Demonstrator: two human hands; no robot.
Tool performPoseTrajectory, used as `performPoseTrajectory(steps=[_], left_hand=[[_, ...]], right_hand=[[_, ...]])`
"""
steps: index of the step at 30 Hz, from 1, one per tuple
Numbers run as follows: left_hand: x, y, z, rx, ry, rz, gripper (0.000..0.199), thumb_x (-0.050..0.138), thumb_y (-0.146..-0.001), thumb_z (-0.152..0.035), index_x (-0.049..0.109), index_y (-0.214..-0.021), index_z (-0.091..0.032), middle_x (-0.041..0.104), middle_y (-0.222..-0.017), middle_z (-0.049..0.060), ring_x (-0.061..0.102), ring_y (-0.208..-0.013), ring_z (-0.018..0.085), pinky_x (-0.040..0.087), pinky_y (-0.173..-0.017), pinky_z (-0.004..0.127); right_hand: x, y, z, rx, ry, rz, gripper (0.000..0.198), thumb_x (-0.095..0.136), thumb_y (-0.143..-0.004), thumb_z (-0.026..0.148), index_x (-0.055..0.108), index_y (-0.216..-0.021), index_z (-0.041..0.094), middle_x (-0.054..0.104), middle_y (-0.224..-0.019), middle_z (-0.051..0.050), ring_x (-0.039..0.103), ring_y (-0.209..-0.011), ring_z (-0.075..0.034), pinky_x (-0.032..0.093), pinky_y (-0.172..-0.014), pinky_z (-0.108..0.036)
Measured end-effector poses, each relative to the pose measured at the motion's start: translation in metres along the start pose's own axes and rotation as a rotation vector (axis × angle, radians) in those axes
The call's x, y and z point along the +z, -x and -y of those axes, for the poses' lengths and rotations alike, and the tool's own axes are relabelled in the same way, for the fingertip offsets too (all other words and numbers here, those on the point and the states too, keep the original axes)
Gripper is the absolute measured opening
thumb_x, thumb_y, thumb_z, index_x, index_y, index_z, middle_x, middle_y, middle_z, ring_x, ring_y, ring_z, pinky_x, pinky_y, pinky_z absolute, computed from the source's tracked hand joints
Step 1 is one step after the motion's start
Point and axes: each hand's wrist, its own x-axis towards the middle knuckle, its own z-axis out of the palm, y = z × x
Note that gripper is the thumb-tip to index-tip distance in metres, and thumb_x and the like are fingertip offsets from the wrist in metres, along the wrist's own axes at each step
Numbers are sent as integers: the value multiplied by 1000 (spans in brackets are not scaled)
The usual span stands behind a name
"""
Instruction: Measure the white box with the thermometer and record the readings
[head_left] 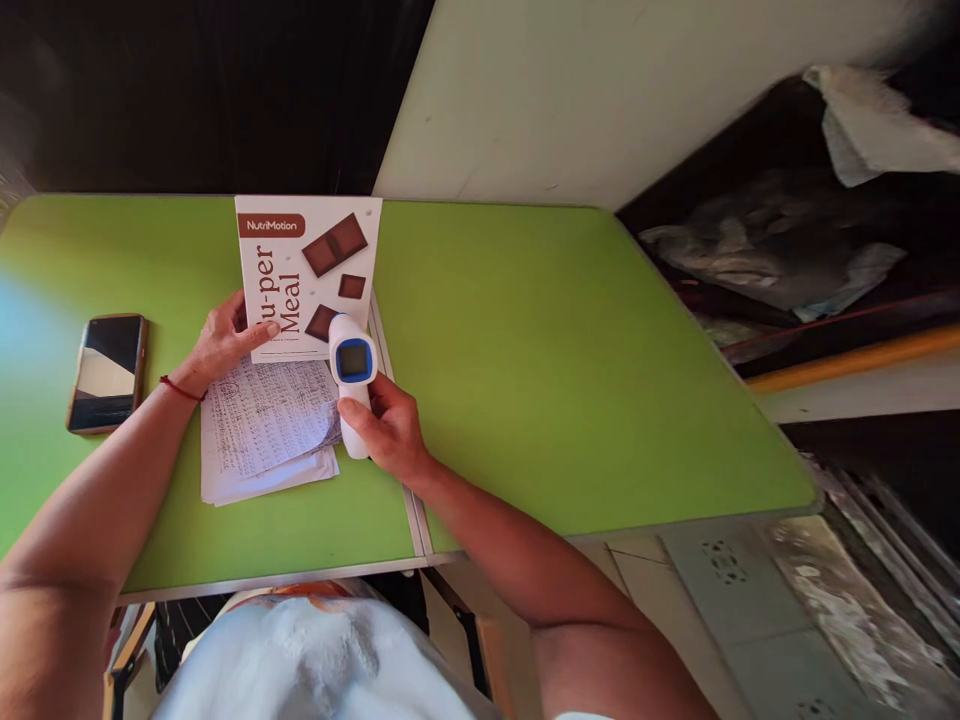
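the left hand [229,335], left of centre in the frame, is closed on the lower left edge of the white box [311,285], thumb across the front panel. the right hand [396,430], near the frame centre, is wrapped around the handle of the white thermometer [354,375]. the two hands are apart from each other. the box occupies the upper centre-left of the frame; its panel bears a brown "nutrimotion" label. the thermometer is positioned at the box's lower right corner, overlapping it in view, display facing the camera; contact between the two cannot be determined. handwritten sheets [266,425] lie below the box, left of centre. a phone [109,375] lies at the left of the frame. sheets and phone rest on the green table [562,350].
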Motion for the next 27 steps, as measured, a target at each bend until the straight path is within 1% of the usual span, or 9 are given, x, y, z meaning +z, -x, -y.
performPoseTrajectory(steps=[4, 8, 11, 14, 16, 20, 23, 25, 27], left_hand=[[-2, 0, -8, 27, -52, -11, 61, 87, -79, -70, 74, -111, -20, 80, -111, 12, 76, -103, 37, 64, -88, 52], [-5, 0, -12, 18, -133, -15, 65, 87, -77, -71, 75, -115, -19, 80, -106, 11, 75, -96, 35, 64, -86, 53], [-6, -2, -10, 11, -54, -37, 71, 87, -75, -73, 73, -120, -19, 79, -113, 12, 75, -100, 34, 63, -88, 51], [-7, -5, -4, 35, 49, -77, 75, 87, -73, -75, 70, -120, -19, 78, -121, 14, 75, -108, 34, 62, -95, 52], [-8, -8, 0, 62, 73, -128, 78, 88, -72, -77, 69, -121, -20, 77, -123, 14, 74, -112, 35, 60, -100, 53], [-15, -12, 10, 100, -5, -274, 86, 86, -71, -81, 64, -131, -23, 74, -127, 12, 71, -118, 34, 60, -102, 51], [-21, -12, 19, 96, -76, -354, 92, 84, -73, -81, 57, -142, -25, 67, -137, 13, 66, -127, 35, 62, -100, 48], [-26, -12, 23, 98, -111, -357, 93, 85, -76, -77, 54, -147, -27, 62, -143, 14, 60, -135, 36, 61, -101, 48], [-31, -12, 27, 114, -119, -312, 91, 85, -79, -74, 52, -151, -29, 59, -144, 13, 51, -144, 38, 58, -106, 49]], right_hand=[[-2, 0, 0, 0, 16, 0, 44, 73, -79, 67, 58, -82, 26, 58, -70, 2, 55, -64, -16, 50, -59, -32], [-6, -2, -4, -33, 21, -41, 43, 74, -78, 66, 59, -84, 25, 61, -72, 1, 57, -66, -17, 51, -62, -33], [-10, -4, -8, -78, 43, -86, 42, 76, -77, 63, 61, -87, 25, 64, -75, 0, 58, -68, -18, 52, -64, -34], [-16, -8, -13, -137, 94, -136, 41, 77, -76, 61, 63, -88, 25, 66, -77, 0, 56, -67, -17, 51, -65, -35], [-21, -11, -15, -149, 144, -176, 42, 75, -77, 63, 64, -90, 24, 67, -77, -1, 55, -67, -18, 51, -65, -35], [-36, -23, -22, -112, 301, -243, 50, 70, -79, 69, 68, -101, 24, 73, -84, -4, 62, -75, -21, 52, -70, -37], [-50, -34, -30, -67, 514, -286, 59, 69, -77, 71, 71, -111, 21, 78, -94, -9, 67, -81, -26, 54, -75, -41], [-58, -39, -36, -40, 672, -297, 62, 70, -78, 68, 72, -117, 20, 80, -104, -13, 70, -88, -29, 54, -79, -44], [-64, -42, -40, -15, 795, -291, 60, 70, -81, 64, 73, -122, 20, 80, -110, -16, 72, -94, -32, 55, -81, -45]])
